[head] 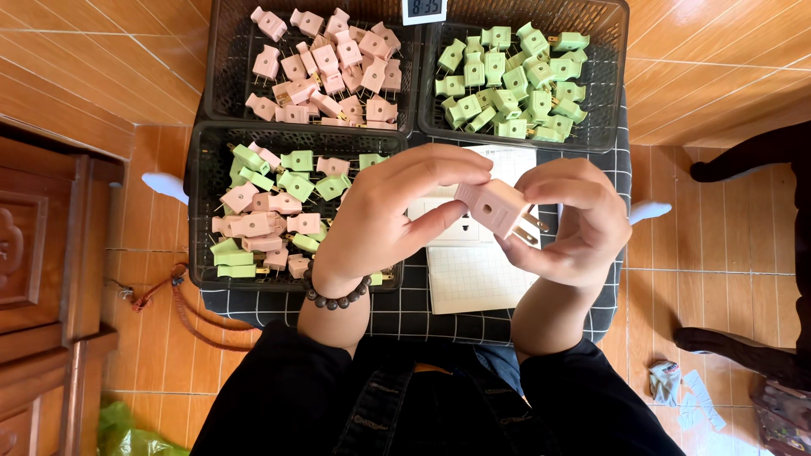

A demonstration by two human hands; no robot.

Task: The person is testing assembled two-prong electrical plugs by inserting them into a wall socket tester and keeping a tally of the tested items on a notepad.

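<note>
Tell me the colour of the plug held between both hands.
Pale pink, with metal prongs: the plug is pinched between left hand and right hand, in the head view.

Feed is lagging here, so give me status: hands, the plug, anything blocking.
Left hand and right hand both pinching one pink plug, prongs toward the right hand. Held above white socket and paper. Nothing blocking.

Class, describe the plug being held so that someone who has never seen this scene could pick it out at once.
Start at the checked table with three black baskets. In front of the near basket, the left hand and right hand meet over white paper. Between them is a pink plug, the only one outside a basket, metal prongs pointing right.
</note>
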